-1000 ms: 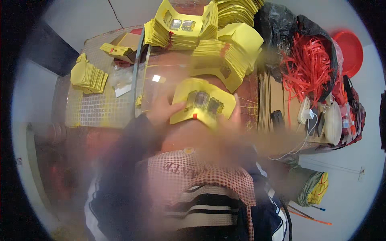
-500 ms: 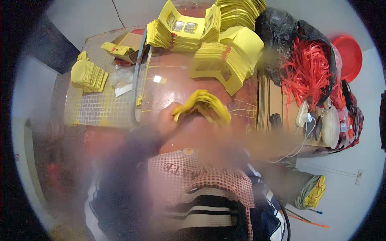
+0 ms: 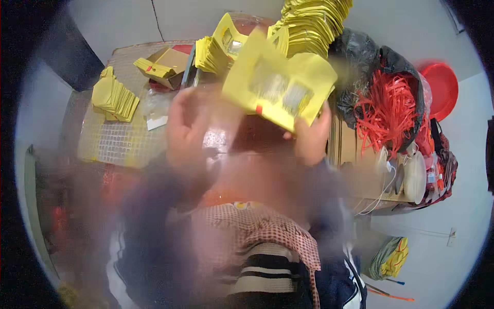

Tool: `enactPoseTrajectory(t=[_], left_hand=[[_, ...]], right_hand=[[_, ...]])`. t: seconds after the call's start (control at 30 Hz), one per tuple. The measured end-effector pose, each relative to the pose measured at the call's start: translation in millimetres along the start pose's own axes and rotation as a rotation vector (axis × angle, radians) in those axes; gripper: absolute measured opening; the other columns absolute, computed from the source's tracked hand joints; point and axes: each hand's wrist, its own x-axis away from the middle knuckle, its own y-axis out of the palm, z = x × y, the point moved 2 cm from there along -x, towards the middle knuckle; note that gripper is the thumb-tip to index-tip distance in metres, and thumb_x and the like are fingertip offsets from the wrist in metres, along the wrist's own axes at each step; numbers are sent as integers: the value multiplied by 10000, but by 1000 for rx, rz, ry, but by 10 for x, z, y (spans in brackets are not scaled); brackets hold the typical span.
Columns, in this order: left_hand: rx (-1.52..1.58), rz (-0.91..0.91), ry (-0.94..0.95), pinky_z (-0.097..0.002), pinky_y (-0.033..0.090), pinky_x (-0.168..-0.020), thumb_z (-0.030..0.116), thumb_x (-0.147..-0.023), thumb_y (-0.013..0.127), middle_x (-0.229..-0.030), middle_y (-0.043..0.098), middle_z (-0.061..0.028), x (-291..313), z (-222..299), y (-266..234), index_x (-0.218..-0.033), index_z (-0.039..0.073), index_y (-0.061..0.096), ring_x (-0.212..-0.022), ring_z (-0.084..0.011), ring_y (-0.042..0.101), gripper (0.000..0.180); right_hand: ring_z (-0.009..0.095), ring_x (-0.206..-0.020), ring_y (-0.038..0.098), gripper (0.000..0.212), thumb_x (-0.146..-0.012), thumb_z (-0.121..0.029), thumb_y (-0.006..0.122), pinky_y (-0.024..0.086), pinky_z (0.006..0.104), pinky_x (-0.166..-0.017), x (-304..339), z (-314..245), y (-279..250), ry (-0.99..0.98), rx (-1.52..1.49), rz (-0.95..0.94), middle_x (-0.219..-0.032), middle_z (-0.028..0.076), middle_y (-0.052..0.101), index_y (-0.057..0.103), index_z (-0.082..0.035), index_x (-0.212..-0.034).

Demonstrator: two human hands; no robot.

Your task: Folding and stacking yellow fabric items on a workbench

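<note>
Head view, single frame, heavily blurred in the lower half.

Right hand (image 3: pixel 310 136): raised above the table, fingers closed on the lower right edge of a yellow card packet (image 3: pixel 278 85). The packet is held up off the surface, tilted, face toward the camera; two clear windows with small pale contents show through it, and a small red mark sits at its lower edge. Held by one edge like this, most of its face stays uncovered.

Left hand (image 3: pixel 188 126): lifted at about the same height, just left of the packet. Fingers appear loosely curled and apart. Whether the fingertips touch the packet's left edge I cannot tell; motion blur hides the contact.

Table (image 3: pixel 110 141): a pale gridded sheet covers its left part. A small stack of yellow cards (image 3: pixel 114 95) lies near the left end, well apart from the hands. A brown cardboard box (image 3: pixel 167 64) with a few yellow pieces sits at the far edge. Behind the held packet, larger piles of yellow packets (image 3: pixel 314 23) stand fanned and leaning, near the far side of the table.

To the right: a black bag holding red strips (image 3: pixel 388 105), beside it a red basin (image 3: pixel 442 87) on the floor. A white roll (image 3: pixel 414 175) rests at the table's right end.
</note>
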Motion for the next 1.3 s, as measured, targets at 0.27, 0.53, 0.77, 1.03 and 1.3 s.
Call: enactPoseTrajectory(t=[0.27, 0.53, 0.77, 1.03, 1.3], left_hand=[[-45, -210, -423, -246, 460, -738, 34, -861, 535, -942, 529, -43, 590, -458, -351, -1151, 0, 445, -822, -106, 536, 306], [-274, -380, -520, -242, 467, -742, 76, -867, 551, -921, 569, -50, 860, -650, -417, -1133, -11, 488, -807, -105, 555, 288], [-435, -542, -437, -250, 473, -749, 80, -844, 562, -916, 597, -80, 577, -785, -213, -1113, -19, 504, -819, -120, 576, 293], [-137, -681, -456, -254, 494, -609, 212, -891, 574, -813, 601, -50, -82, -1477, 449, -958, 15, 565, -699, -120, 581, 209], [280, -320, -941, -261, 453, -541, 291, -883, 593, -742, 558, -10, -609, -1265, 1660, -902, 61, 584, -618, -107, 516, 231]], right_hand=[[260, -619, 621, 375, -732, 109, 448, 465, 296, -418, -1506, -180, 381, 7, -73, -132, -896, 188, 589, 381, 37, -1094], [435, -908, 586, 600, -696, -58, 623, 465, 447, -823, -2021, 469, 689, -116, 1069, -49, -935, 321, 579, 280, 78, -1169], [440, -934, 576, 664, -721, -127, 625, 464, 430, -823, -2099, 497, 482, -111, 1058, -120, -974, 331, 577, 239, 78, -1220], [223, -859, 598, 660, -730, -100, 595, 474, 293, -760, -1406, -68, -73, -425, 634, 106, -1042, 213, 558, 303, 85, -1293], [105, -864, 530, 396, -861, -47, 538, 447, 219, -764, 225, 737, -987, -23, 365, 222, -996, 83, 561, 408, 35, -1226]])
